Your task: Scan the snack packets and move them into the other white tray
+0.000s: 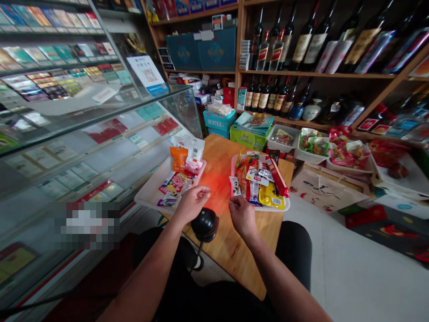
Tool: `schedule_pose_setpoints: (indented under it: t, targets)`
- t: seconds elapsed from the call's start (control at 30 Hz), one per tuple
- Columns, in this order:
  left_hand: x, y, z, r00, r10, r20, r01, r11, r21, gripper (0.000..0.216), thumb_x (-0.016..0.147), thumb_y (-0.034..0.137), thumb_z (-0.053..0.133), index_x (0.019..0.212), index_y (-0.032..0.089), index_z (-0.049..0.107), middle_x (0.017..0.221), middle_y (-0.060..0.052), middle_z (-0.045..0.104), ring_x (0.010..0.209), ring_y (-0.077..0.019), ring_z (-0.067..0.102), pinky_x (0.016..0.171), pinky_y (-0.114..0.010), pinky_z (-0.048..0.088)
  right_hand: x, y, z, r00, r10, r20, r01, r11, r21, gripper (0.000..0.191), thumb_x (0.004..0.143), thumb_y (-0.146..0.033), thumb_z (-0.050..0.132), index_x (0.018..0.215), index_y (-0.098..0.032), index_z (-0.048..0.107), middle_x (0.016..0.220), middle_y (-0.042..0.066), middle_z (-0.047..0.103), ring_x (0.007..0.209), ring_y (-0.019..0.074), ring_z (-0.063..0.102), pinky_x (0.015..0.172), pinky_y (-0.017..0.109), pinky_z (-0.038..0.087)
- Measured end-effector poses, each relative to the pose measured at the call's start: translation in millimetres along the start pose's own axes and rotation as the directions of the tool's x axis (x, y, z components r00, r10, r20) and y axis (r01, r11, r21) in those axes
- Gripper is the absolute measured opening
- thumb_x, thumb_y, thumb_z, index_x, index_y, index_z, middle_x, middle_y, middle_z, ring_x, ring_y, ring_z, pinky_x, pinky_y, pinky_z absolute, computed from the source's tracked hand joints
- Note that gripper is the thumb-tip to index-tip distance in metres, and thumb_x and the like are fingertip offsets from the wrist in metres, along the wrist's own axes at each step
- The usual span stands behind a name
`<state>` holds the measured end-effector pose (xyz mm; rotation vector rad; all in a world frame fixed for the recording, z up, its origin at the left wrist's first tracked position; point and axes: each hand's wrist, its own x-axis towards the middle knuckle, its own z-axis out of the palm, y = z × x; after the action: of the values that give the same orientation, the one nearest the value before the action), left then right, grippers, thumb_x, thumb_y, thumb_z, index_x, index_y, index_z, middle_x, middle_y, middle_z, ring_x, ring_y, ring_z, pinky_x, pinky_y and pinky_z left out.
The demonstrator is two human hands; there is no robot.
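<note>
My left hand (192, 203) is loosely curled above the table beside the left tray (147, 194), thumb and fingers slightly apart, with nothing visible in it. That white tray holds several snack packets, among them an orange pouch (179, 158). At the near left corner of the right tray (287, 205), my right hand (243, 217) is closed in a pinch at the lower end of a small white-and-red snack packet (235, 186). More packets fill this tray, including a yellow one (271, 196) and a long red one (277, 176). A black desktop scanner (204, 223) stands between my forearms.
The wooden table (241, 250) carries a red glow between the trays. A glass display counter (134, 143) runs along the left. Wine bottles (303, 47) line the back shelves. Green and blue boxes (248, 136), snack bins (311, 154) and a gift bag (328, 190) stand beyond.
</note>
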<state>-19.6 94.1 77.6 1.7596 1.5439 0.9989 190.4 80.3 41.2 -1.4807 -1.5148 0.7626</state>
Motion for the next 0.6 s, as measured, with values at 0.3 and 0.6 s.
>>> schedule_pose_setpoints:
  t: [0.3,0.6]
  targets:
    - [-7,-67,-45,0.948,-0.191,-0.255,0.257,0.932,0.257,0.02,0.086,0.036,0.06,0.095,0.021,0.07,0.091,-0.005,0.075,0.082,-0.0216,0.069,0.077,-0.031,0.051,0,-9,15,0.998,-0.025,0.052,0.023,0.999,0.025,0.019,0.086,-0.029,0.053,0.089,-0.019,0.068,0.078,0.004,0.072,0.069,0.0175,0.065,0.066,0.026,0.046]
    - [-3,-97,-53,0.933,-0.264,-0.244,0.349,0.824,0.446,0.014,0.082,0.031,0.063,0.091,0.023,0.069,0.094,-0.007,0.075,0.085,-0.0231,0.068,0.071,-0.029,0.045,9,-25,35,0.995,-0.047,0.09,0.044,0.999,0.025,0.018,0.086,-0.029,0.053,0.089,-0.019,0.069,0.075,0.003,0.071,0.066,0.0171,0.064,0.064,0.026,0.046]
